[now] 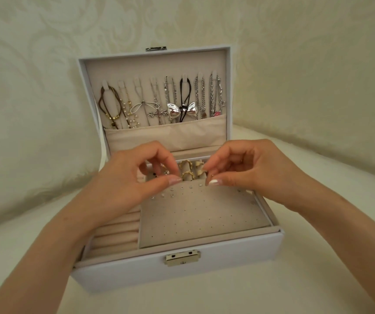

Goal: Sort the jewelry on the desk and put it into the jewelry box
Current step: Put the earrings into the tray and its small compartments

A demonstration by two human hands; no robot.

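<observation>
Head view: left hand point(136, 175) and right hand point(250, 171) both pinch the far edge of stud panel point(200, 214) in jewelry box point(182, 273) (any stud between fingertips too small to tell). Edge runs left-right; hands equally near, rings point(187, 169) just behind.

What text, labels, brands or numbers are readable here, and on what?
None: no readable text anywhere in the frame.
Front latch of the jewelry box: plain metal, no legible marking.
Lid clasp: too small to show any marking.
Earring panel: only holes and studs, no print.
</observation>
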